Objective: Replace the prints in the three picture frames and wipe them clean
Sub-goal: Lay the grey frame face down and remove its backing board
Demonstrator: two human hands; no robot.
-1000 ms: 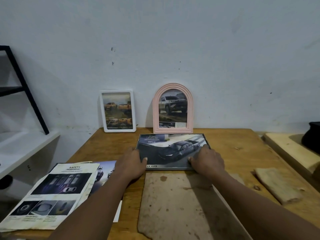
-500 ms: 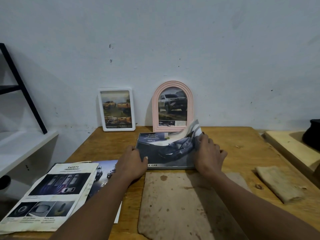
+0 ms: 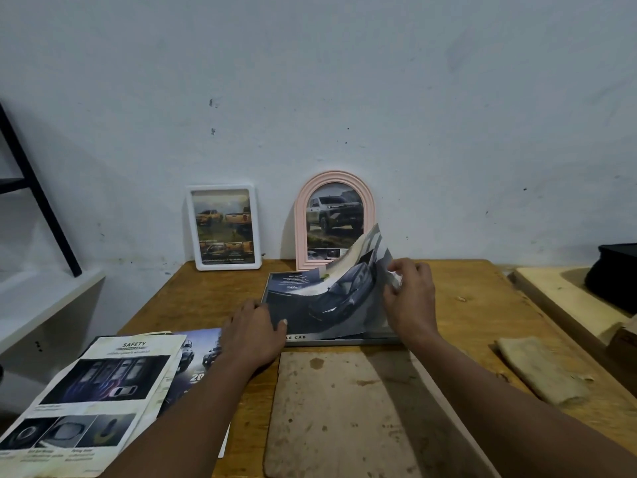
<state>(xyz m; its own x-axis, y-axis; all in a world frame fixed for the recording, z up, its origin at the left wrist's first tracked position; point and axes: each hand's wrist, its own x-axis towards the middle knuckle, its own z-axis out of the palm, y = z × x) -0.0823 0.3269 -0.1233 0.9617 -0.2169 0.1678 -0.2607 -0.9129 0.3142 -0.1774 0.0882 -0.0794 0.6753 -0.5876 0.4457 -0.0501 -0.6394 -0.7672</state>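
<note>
A person's right hand (image 3: 410,298) pinches the right edge of a dark car print (image 3: 331,301) between thumb and fingers (image 3: 396,270), the sheet curled upward off a grey frame (image 3: 344,340) that lies flat on a wooden table (image 3: 482,305). The print's raised corner stands above the fingertips and overlaps the lower right of a pink arched frame (image 3: 300,222), which leans upright against the wall (image 3: 344,81) just behind the flat frame and holds a picture of a pickup truck. The left hand (image 3: 253,334) lies flat, fingers spread, on the near left corner of the grey frame, its thumb (image 3: 281,324) pressing down on the print's lower left portion; it grips nothing. A white rectangular frame (image 3: 225,227), also holding a truck print, leans on the wall to the left of the pink one, apart from it. Near the left forearm, loose brochure pages (image 3: 93,401), the top one headed "SAFETY", lie at the table's left edge. A stained brown backing board (image 3: 331,408) rests flat between the two forearms, touching the near edge of the grey frame. A folded tan cloth (image 3: 537,370) sits on the table to the right, well apart from the right hand.
</note>
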